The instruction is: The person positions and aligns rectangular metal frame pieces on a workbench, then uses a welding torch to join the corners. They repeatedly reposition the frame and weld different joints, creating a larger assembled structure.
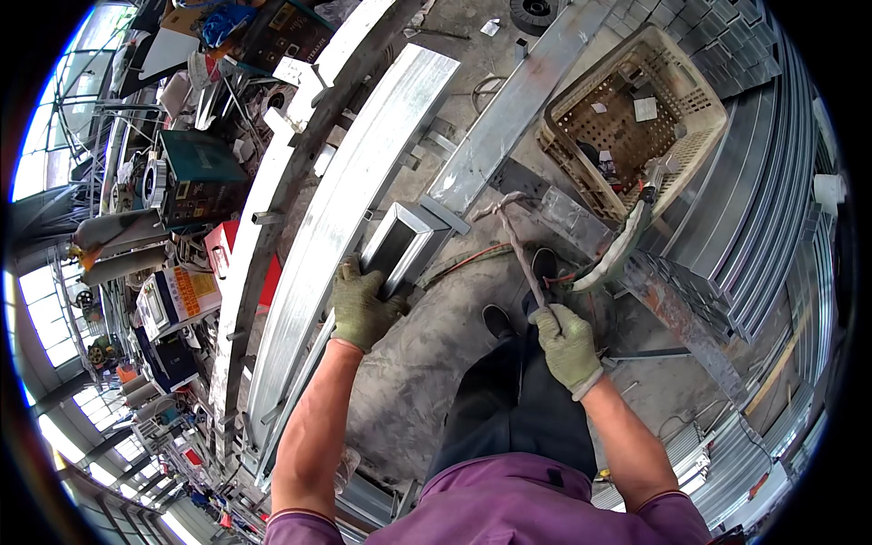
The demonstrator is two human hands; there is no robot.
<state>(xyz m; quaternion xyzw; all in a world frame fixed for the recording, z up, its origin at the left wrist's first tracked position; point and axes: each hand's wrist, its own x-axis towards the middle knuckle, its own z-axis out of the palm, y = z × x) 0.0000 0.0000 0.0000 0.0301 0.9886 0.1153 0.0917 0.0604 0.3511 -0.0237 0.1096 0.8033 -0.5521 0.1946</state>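
Note:
My left hand (366,304), in a green work glove, is closed on the near end of a small rectangular metal frame (425,221). The frame sits between a long silvery metal profile and a grey steel beam. My right hand (566,347), gloved the same way, is wrapped round the lower handle of a thin hammer (516,238). Its narrow head points away from me, to the right of the frame and apart from it. The right fingers partly hide the handle's end.
A dirty plastic crate (556,150) stands at the far right, with a curved welding torch (622,247) against its near edge. Stacked metal profiles (758,195) fill the right side. The steel beam (509,123) runs away from me. Cluttered machines and boxes (195,177) line the left.

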